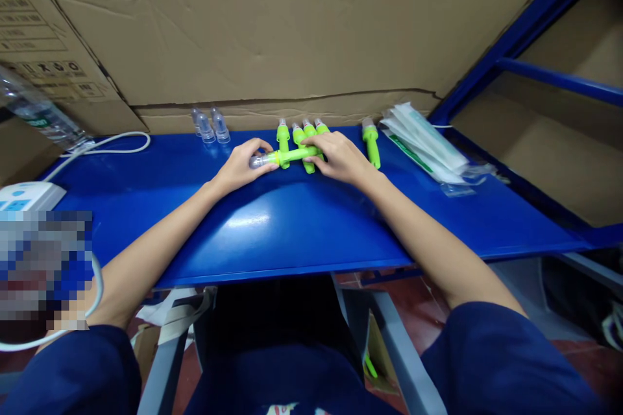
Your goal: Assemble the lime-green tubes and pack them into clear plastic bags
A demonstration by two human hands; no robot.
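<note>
lime-green plastic tube, held two-handed
from afar i have left hand fingers grasping its clear domed cap, right hand fingers its shaft, above the glossy blue tabletop.

Green piece part-hidden by right hand, bottle cropped left; carton print illegible

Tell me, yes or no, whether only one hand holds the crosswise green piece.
No, the left hand holds the clear cap and the right hand grips the green piece near its other end.
</note>
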